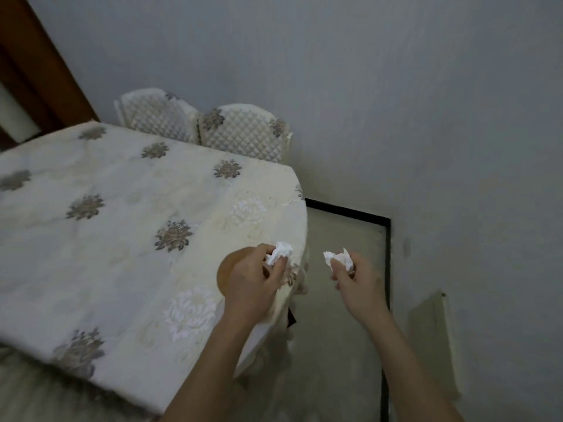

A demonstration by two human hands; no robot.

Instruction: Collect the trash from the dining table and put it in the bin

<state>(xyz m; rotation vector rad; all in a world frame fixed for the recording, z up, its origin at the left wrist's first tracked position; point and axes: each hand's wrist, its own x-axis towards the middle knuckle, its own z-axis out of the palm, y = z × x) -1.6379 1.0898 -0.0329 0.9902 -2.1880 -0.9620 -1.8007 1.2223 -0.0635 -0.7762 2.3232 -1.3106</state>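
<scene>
My left hand (256, 278) is closed around a crumpled white tissue (279, 252), held just above the right edge of the dining table (122, 239). Past that edge, over the floor, my right hand (358, 280) grips a second crumpled white tissue (338, 258). A cream cloth with grey and white flower patterns covers the table. Partly hidden under my left hand, a round tan disc (227, 271) lies on the cloth. No bin is in view.
Two quilted white chairs (240, 132) stand against the far side of the table by the grey wall (426, 117). Pale floor (344, 269) with a black border strip runs to the right of the table. A brown wooden frame (39, 71) is at the upper left.
</scene>
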